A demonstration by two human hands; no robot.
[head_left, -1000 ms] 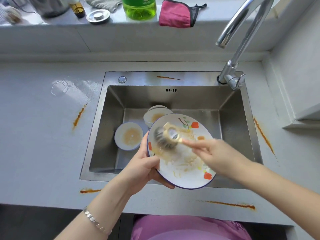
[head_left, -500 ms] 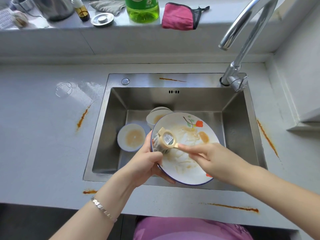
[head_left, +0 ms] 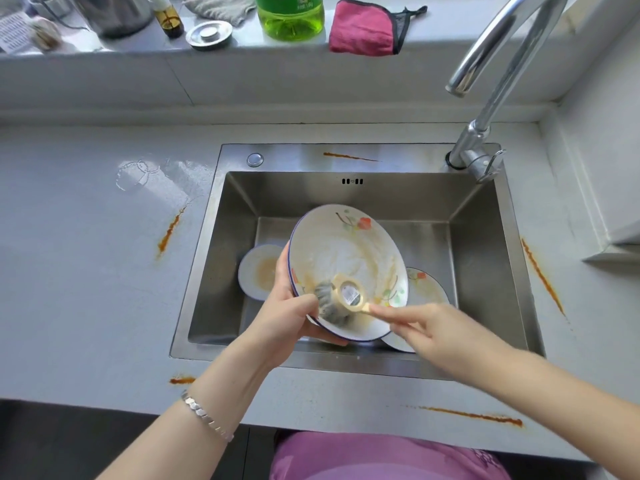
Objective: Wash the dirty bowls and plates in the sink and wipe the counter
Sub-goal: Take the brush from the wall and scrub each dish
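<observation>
Step in hand: scrubbing the flowered plate [head_left: 346, 247] over the sink [head_left: 485, 258]; no water shows at the tap [head_left: 485, 98].
Left hand [head_left: 284, 320]: fingers curled under the plate's lower-left rim, thumb on its face, holding it tilted above the basin.
Right hand [head_left: 436, 334]: thumb and fingers pinch the pale handle of the scrubber [head_left: 334, 304], whose head presses on the plate's lower face, just beside the left thumb.
Other dishes: a small bowl [head_left: 258, 271] on the sink floor to the left; a second plate [head_left: 427, 292] below and to the right, partly hidden.
Risk, slip: a one-handed grip on a greasy glazed rim may give under a hard stroke.
Risk, breakage: a dropped plate would likely strike the second plate or the steel floor and chip.
Risk, skin: the wiry head works beside the left thumb; a stray stroke could scrape it.
Plate: round, shallow, glossy ceramic, blue rim line, red-and-green flower print, yellowish smears.
Scrubber: grey wire-like ball under a round pale collar bearing a label.
Sink: brushed steel, rectangular, sloped walls.
Bench [head_left: 86, 289]: pale, smooth, faintly speckled; orange streaks [head_left: 169, 233] around the sink and a water patch [head_left: 149, 178], not yet wiped.
</observation>
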